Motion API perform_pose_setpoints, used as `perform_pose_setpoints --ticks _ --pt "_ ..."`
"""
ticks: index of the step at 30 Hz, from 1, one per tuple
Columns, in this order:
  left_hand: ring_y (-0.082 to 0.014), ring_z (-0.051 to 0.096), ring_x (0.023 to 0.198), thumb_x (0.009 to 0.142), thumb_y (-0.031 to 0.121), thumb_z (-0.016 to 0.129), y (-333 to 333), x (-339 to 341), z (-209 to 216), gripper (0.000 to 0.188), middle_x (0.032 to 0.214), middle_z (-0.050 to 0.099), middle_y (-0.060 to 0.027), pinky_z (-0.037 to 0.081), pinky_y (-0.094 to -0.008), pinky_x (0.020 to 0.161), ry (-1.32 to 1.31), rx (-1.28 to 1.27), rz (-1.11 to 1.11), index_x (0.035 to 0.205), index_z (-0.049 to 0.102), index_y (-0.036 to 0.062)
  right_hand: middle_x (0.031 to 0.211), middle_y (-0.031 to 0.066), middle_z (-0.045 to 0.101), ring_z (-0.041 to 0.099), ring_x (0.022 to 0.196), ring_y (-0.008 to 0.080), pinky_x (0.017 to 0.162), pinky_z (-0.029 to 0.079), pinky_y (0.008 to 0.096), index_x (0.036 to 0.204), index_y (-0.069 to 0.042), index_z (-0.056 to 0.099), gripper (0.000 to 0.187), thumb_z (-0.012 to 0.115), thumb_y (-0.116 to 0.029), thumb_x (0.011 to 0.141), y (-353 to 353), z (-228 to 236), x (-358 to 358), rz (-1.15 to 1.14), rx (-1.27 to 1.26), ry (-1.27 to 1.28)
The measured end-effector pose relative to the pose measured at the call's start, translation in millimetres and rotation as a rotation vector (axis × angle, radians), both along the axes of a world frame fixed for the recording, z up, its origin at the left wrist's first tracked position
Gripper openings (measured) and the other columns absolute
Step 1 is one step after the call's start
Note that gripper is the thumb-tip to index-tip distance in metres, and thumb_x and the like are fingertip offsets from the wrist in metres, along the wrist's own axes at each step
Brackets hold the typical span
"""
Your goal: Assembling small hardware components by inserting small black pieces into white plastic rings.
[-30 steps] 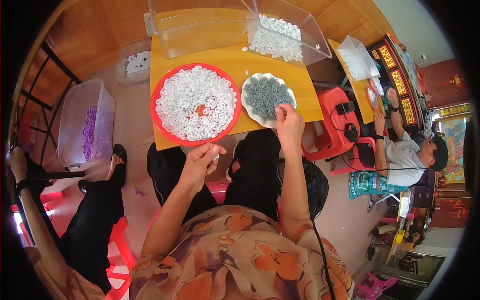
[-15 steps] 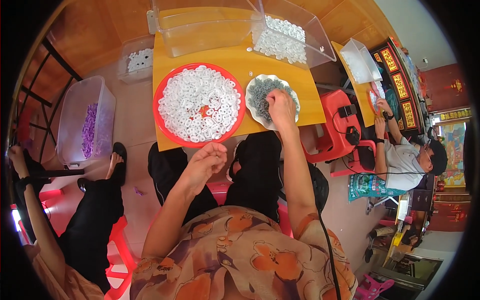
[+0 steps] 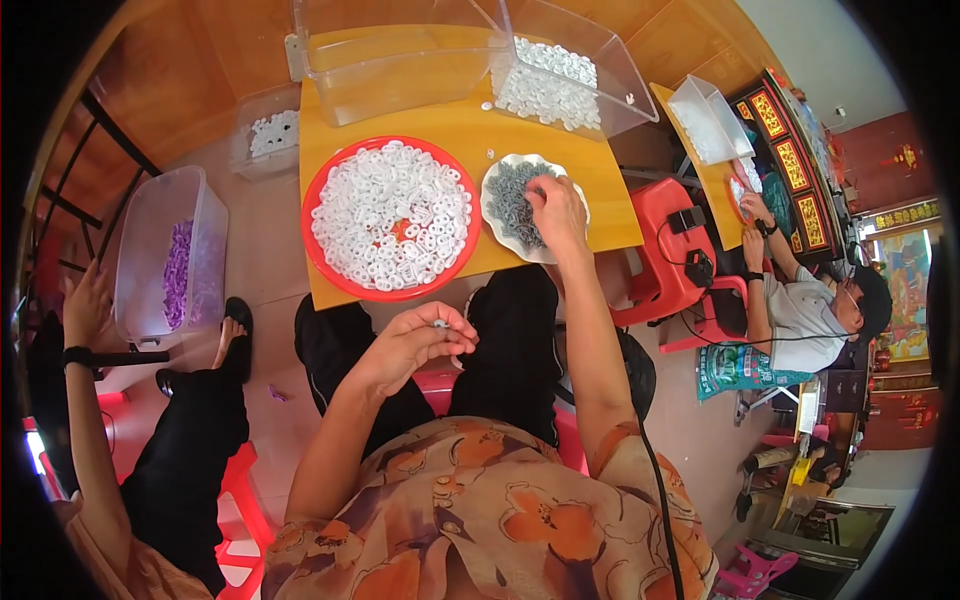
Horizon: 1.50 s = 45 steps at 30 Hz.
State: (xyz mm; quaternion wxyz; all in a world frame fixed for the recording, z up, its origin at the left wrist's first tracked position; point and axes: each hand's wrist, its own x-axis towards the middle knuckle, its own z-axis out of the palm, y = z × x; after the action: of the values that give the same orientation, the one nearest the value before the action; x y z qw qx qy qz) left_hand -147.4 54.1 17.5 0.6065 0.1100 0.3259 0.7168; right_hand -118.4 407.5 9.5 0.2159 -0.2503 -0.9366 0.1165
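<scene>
My left hand (image 3: 420, 345) is above my lap, just off the table's near edge. Its fingers are closed, and a small white piece (image 3: 440, 324) shows among them. A red round tray (image 3: 318, 250) heaped with white oval pieces, each with holes, lies in front of that hand. My right hand (image 3: 560, 212) reaches over a white scalloped dish (image 3: 497, 228). Its bent fingertips touch the heap of small grey pieces (image 3: 515, 205), too fine to make out singly. Whatever those fingertips pinch is hidden.
Clear plastic bins (image 3: 400, 90) stand at the table's back, one holding white pieces (image 3: 548, 85). On the floor at left is a tub (image 3: 205, 215) of purple pieces, near a seated person. Red stools (image 3: 655, 240) are at right; another person (image 3: 810, 320) works farther off.
My left hand has shifted slightly right, and the white piece in it now shows. My right hand stays at the dish. The person at left has raised a hand; the view has shifted slightly.
</scene>
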Motion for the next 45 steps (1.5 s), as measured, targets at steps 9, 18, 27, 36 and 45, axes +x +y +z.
perform_pose_setpoints --ticks 9,18,27,36,45 --pt "-0.0181 0.071 0.098 0.108 0.004 0.053 -2 -1 9 0.021 0.129 0.070 -0.0178 0.058 -0.0285 0.089 -0.012 0.032 0.075 0.124 0.065 0.0042 0.100 0.0174 0.069 0.068 0.097 0.0418 0.083 0.054 0.0514 0.098 -0.009 0.075 0.007 0.075 -0.010 0.091 12 -7 5 -0.083 0.016 0.021" --pt "-0.0150 0.061 0.095 0.109 0.005 0.051 -32 -50 -17 0.034 0.149 0.058 -0.0174 0.053 -0.0296 0.082 -0.278 0.351 0.745 0.143 0.057 0.0066 0.098 0.0165 0.069 0.069 0.095 0.0400 0.081 0.055 0.0509 0.095 -0.007 0.077 0.011 0.081 -0.010 0.085 -4 -2 -12 -0.010 -0.011 0.008" --pt "-0.0148 0.061 0.093 0.108 0.006 0.053 -25 -43 -11 0.037 0.154 0.055 -0.0213 0.050 -0.0282 0.081 -0.236 0.286 0.692 0.145 0.056 0.0067 0.093 0.0180 0.068 0.069 0.086 0.0417 0.076 0.055 0.0528 0.088 -0.005 0.072 0.005 0.075 -0.006 0.084 0 -15 -20 0.017 0.107 -0.001" --pt "-0.0143 0.064 0.092 0.108 0.008 0.055 -19 -32 -7 0.032 0.147 0.062 -0.0193 0.050 -0.0268 0.081 -0.198 0.232 0.631 0.140 0.061 0.0081 0.081 0.0188 0.072 0.071 0.077 0.0356 0.071 0.056 0.0461 0.090 -0.001 0.067 0.014 0.075 -0.011 0.084 -6 -2 3 -0.050 -0.258 0.179" --pt "-0.0119 0.067 0.094 0.109 0.013 0.053 52 20 16 0.030 0.139 0.069 -0.0127 0.051 -0.0257 0.084 -0.012 0.063 0.302 0.137 0.062 0.0071 0.089 0.0006 0.072 0.058 0.070 0.0070 0.062 0.044 0.0216 0.106 0.000 0.076 0.016 0.075 -0.002 0.091 -12 19 83 -0.143 -0.948 0.635"
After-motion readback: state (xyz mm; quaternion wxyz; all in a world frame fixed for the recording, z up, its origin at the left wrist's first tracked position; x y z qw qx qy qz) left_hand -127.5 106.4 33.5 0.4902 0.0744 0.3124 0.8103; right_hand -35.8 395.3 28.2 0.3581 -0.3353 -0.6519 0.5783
